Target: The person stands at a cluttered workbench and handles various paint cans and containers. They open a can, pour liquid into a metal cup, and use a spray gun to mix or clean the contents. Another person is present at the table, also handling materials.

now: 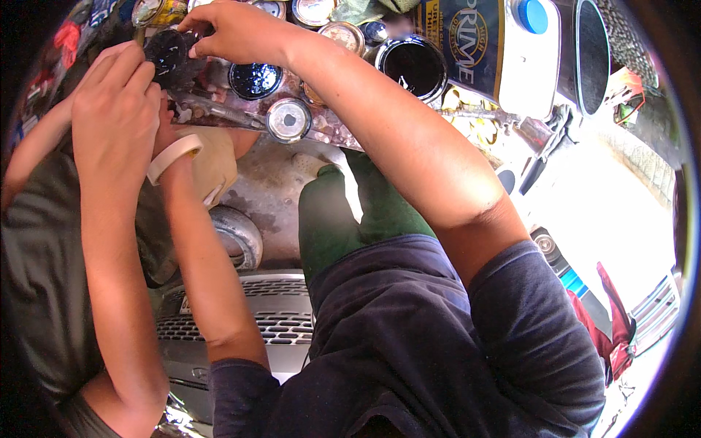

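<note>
A small dark cup, its inside black and glossy, is at the upper left. My right hand reaches over to it from the right, thumb and fingers bent round its rim. Just below the cup is my left hand, its fingers mostly hidden behind another person's hand. A cream-coloured tape roll rings my left wrist. The other person's curled fingers are at the cup's left side; what they grip is hidden. An open can of black paint stands right of the cup.
A wider open can of black liquid stands beside a large labelled container with a white jug next to it. A small round lid lies on the cluttered table's near edge. A car's grille shows at the lower left.
</note>
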`<action>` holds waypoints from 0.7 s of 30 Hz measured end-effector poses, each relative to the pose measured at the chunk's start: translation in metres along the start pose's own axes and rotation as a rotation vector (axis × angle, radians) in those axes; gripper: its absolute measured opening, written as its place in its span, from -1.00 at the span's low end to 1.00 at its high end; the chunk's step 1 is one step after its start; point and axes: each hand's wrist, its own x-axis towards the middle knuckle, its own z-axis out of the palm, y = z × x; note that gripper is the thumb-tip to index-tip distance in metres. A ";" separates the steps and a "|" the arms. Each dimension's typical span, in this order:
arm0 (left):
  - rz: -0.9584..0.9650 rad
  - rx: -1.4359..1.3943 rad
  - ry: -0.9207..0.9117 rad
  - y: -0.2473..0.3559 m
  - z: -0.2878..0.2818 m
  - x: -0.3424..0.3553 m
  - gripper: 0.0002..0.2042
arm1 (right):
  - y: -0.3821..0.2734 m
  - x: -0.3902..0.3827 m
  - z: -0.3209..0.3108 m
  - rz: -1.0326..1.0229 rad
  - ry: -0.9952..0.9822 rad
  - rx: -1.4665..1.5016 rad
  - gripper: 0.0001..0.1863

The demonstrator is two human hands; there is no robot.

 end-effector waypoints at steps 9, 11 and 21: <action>0.126 0.421 -0.045 0.006 -0.004 0.005 -0.86 | -0.006 -0.011 0.000 -0.014 0.075 0.044 -0.53; 0.177 0.599 -0.056 0.009 -0.005 0.007 -0.92 | -0.004 -0.010 0.000 0.001 0.072 0.062 -0.52; 0.010 0.216 0.033 0.010 0.009 -0.001 -0.93 | -0.010 -0.010 -0.006 0.019 0.040 0.096 -0.56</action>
